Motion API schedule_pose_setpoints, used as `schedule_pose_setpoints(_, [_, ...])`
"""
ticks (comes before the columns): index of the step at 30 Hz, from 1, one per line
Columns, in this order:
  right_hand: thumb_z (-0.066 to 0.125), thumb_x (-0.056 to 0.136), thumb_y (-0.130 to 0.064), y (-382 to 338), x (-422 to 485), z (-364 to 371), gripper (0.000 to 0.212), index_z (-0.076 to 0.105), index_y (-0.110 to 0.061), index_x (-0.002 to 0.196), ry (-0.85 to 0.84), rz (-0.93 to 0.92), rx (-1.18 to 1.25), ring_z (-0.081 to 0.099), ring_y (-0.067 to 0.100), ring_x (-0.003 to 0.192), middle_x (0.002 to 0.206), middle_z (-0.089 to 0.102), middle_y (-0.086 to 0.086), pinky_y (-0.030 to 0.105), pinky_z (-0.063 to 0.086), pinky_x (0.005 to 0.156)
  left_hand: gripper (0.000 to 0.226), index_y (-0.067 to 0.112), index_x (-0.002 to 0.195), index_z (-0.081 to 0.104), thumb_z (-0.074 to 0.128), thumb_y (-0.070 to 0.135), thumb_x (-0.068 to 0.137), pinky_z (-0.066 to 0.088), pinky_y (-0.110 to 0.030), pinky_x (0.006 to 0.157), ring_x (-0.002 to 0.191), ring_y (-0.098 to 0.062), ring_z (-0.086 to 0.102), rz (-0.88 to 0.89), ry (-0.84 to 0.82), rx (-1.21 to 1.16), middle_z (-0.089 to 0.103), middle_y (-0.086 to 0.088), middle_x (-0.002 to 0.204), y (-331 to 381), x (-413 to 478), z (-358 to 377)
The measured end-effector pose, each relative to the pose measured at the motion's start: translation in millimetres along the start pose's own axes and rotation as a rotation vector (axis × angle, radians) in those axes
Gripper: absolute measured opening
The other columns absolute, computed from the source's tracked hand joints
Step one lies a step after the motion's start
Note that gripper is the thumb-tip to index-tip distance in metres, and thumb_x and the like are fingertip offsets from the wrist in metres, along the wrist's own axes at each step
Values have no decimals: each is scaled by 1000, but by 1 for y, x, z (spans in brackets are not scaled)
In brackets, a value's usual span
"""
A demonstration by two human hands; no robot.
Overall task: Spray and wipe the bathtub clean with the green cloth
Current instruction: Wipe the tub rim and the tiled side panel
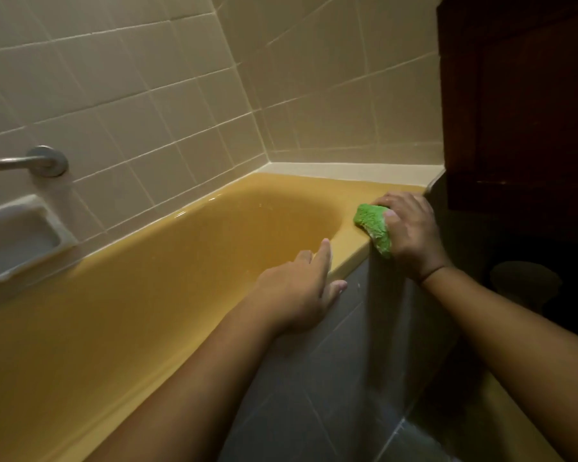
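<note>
Your right hand (411, 228) grips the bunched green cloth (374, 228) against the bathtub (181, 261) rim's far right corner, probably to scrub that end. Your left hand (297, 291), fingers loose and holding nothing, rests on the near rim, likely bracing your reach.

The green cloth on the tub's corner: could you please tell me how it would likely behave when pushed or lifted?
The green cloth looks soft and floppy: it bunches under the right hand and droops over the bathtub rim. Its fluffy pile suggests lightness. It would probably glide easily on the glossy enamel.
</note>
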State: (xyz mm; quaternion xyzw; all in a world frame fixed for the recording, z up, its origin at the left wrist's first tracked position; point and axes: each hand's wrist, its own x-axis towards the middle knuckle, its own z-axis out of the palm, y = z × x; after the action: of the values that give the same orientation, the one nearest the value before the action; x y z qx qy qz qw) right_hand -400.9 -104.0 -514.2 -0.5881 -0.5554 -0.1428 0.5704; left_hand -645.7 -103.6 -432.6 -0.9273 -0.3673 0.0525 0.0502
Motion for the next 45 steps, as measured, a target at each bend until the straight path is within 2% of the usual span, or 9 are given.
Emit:
schedule_pose_setpoints(6, [34,99,-35,-24,-17,8,47,71,-10,111,-110,-168,44,55,22,109,112,67,6,38,34,101,77,21,164,4,37,58,105,47,-48,100,132,-38,52,-11,18,-33,43,-15,152,8,30,3])
schedule_pose_setpoints(12, [22,96,-48,25,37,-16,62,69,-12,117,-187,162,-37,55,29,114,117,66,9,43,39,101,77,22,165,-1,29,60,106,48,-51,98,130,-39,53,-20,-6,-10,40,-18,156,19,41,-4])
schedule_pose_setpoints(24, [26,88,-62,15,45,-19,66,65,-15,113,-221,136,-188,38,16,107,111,54,-3,33,24,83,76,20,164,8,26,64,105,47,-54,95,128,-44,54,-27,86,-94,46,-24,150,30,68,-2])
schedule_pose_setpoints(29, [40,93,-56,-4,43,-29,43,57,-20,110,-233,342,-306,46,23,108,107,50,-6,38,37,90,74,22,165,7,28,61,105,44,-52,99,133,-45,50,-60,4,-223,42,-23,153,31,58,-13])
schedule_pose_setpoints(33, [61,97,-49,-50,53,-44,22,52,-30,103,-454,572,-323,59,25,100,102,58,-3,43,51,85,50,30,150,39,37,53,106,42,-45,103,133,-36,51,-201,19,-586,52,-11,147,25,33,-23])
schedule_pose_setpoints(36, [71,93,-42,-114,48,-62,23,54,-27,95,-426,683,-100,64,24,93,98,66,-2,41,53,84,42,35,145,55,46,48,106,38,-32,116,137,-16,53,-369,15,-1240,57,4,149,13,-3,-36])
schedule_pose_setpoints(39, [78,91,-31,-196,59,-91,18,61,-24,95,-384,845,150,66,13,86,94,69,-4,33,53,79,35,52,123,64,55,67,92,47,-45,114,126,-12,64,-542,-16,-1780,66,12,138,9,-53,-86])
schedule_pose_setpoints(42, [78,91,-18,-276,82,-124,13,69,-22,99,-454,906,341,68,9,89,97,73,-4,27,55,81,26,41,129,64,53,44,107,60,-43,95,112,-17,73,-598,-35,-2011,74,4,126,11,-107,-169])
schedule_pose_setpoints(45, [77,90,-8,-348,103,-159,23,71,-19,110,-541,984,506,70,13,100,108,74,-4,31,57,88,18,29,122,68,59,29,106,62,-46,86,102,-25,76,-661,50,-1943,77,-4,113,4,-157,-244])
